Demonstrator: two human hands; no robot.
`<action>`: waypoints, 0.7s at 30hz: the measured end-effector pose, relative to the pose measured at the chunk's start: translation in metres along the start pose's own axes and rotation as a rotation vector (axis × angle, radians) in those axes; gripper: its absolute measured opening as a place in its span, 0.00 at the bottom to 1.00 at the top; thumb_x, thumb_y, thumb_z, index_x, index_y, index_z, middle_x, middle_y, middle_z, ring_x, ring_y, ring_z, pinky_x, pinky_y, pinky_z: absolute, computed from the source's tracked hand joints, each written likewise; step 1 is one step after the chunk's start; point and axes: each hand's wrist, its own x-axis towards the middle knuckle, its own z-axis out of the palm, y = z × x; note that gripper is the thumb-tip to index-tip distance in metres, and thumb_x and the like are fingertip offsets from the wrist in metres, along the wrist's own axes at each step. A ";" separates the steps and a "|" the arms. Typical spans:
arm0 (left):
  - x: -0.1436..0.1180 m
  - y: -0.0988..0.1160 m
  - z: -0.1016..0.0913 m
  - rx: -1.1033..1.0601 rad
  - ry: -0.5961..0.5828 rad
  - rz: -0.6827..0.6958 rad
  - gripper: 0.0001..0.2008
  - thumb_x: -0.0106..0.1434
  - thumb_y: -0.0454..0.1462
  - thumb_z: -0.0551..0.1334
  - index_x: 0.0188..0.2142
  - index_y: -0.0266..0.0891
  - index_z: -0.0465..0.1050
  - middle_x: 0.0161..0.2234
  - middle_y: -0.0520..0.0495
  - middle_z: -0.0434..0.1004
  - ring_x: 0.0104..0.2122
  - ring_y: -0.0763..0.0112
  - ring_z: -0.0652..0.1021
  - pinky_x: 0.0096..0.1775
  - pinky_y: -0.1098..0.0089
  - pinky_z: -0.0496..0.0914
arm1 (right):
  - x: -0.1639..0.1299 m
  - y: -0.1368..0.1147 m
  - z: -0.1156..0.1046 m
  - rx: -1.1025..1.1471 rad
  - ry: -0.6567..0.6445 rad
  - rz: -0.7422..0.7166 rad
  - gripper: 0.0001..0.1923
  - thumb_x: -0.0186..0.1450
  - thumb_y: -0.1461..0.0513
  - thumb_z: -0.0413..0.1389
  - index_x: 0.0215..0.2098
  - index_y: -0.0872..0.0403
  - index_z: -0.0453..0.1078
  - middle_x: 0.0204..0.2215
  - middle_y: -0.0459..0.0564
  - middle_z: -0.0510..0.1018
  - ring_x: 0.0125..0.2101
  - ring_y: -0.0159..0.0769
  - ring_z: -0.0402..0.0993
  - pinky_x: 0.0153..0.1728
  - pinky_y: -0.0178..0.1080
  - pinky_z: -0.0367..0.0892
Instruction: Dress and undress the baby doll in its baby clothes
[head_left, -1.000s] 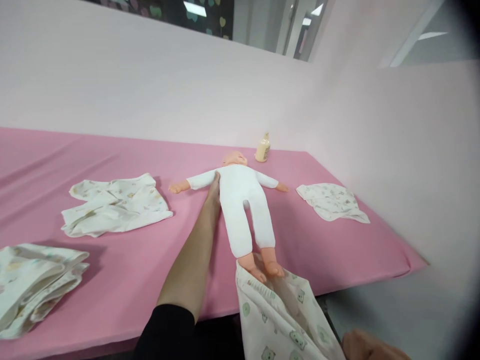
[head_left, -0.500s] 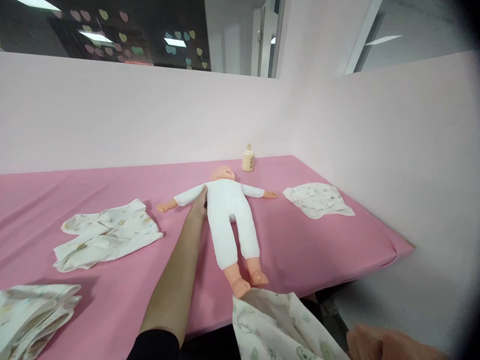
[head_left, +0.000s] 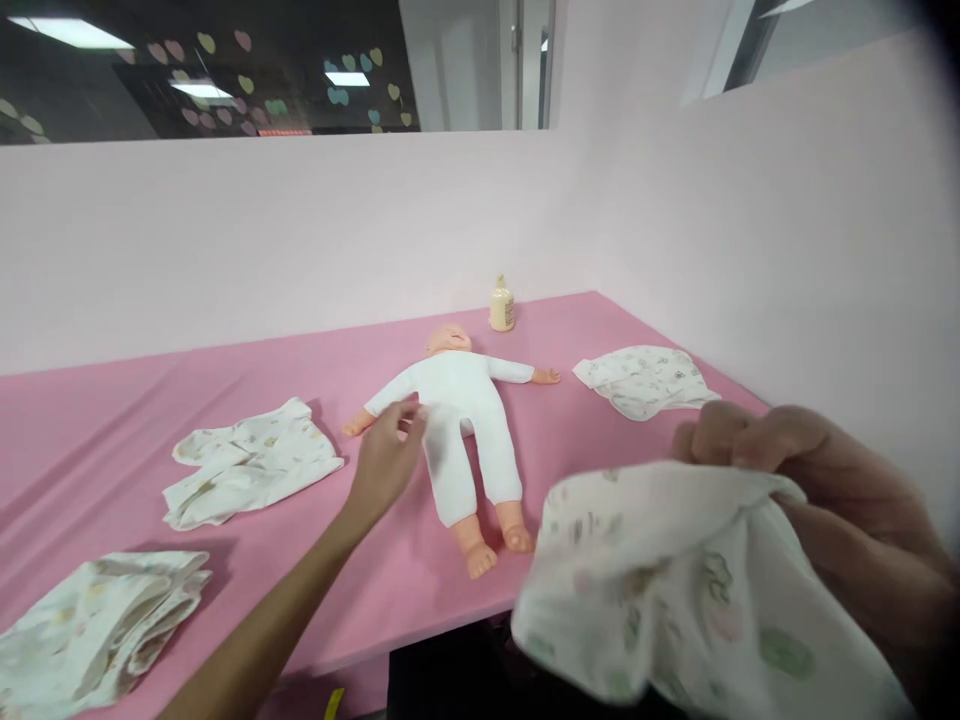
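Note:
A baby doll in a white bodysuit lies on its back on the pink table cover, head toward the far wall. My left hand hovers just left of the doll's hip, fingers loosely curled, holding nothing. My right hand is raised close to the camera at the right, gripping a white printed baby garment that hangs blurred in front of the table edge.
A crumpled printed garment lies left of the doll. A folded one sits at the near left. Another small printed cloth lies right of the doll. A cream bottle stands by the far wall. Pink partitions close off the back and right.
My left hand has pulled back from the doll's side and lifted off it. My right hand has raised the printed garment from below the table edge up near the camera.

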 end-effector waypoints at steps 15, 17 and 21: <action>-0.039 0.049 0.047 -1.067 -0.630 -0.312 0.22 0.59 0.36 0.68 0.53 0.37 0.71 0.36 0.45 0.78 0.30 0.74 0.76 0.36 0.73 0.72 | -0.009 0.081 0.017 -0.165 -0.685 0.329 0.37 0.61 0.55 0.63 0.66 0.45 0.57 0.61 0.53 0.66 0.61 0.46 0.63 0.60 0.48 0.63; -0.044 0.054 0.037 -1.006 -0.640 -0.246 0.24 0.59 0.37 0.68 0.54 0.37 0.70 0.38 0.44 0.78 0.31 0.72 0.77 0.37 0.71 0.73 | -0.006 0.098 0.014 -0.162 -0.497 0.471 0.36 0.62 0.51 0.62 0.65 0.44 0.57 0.62 0.53 0.63 0.62 0.46 0.61 0.60 0.50 0.62; -0.052 0.064 0.018 -0.888 -0.648 -0.104 0.21 0.59 0.37 0.69 0.51 0.42 0.69 0.40 0.46 0.78 0.31 0.74 0.77 0.34 0.74 0.72 | 0.007 0.110 0.024 -0.101 -0.291 0.453 0.40 0.60 0.50 0.63 0.67 0.44 0.54 0.65 0.53 0.58 0.63 0.46 0.57 0.60 0.50 0.62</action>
